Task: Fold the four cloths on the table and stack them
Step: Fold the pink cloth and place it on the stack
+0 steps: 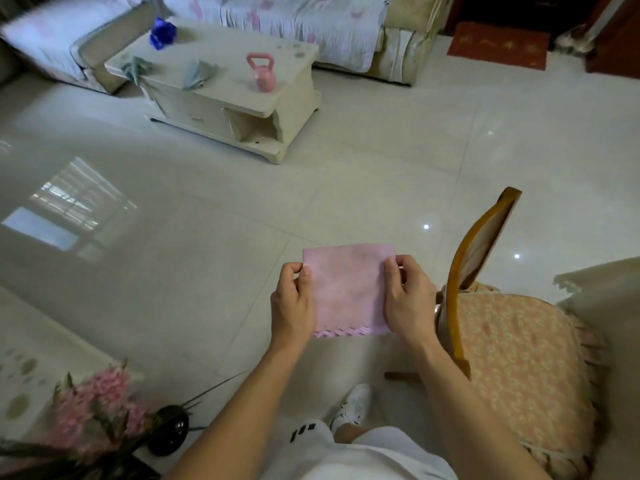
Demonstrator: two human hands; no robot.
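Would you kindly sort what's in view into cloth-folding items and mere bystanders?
Job: pink cloth held by left hand and right hand; two green cloths; blue cloth; coffee table.
Bystanders: pink kettlebell; chair; pink flowers.

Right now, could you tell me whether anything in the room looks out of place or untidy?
Yes: on the coffee table, two green cloths lie crumpled, the left one drooping over the table's edge, beside a blue cloth and a pink kettlebell. Only the pink cloth, pinched between left hand and right hand, looks folded.
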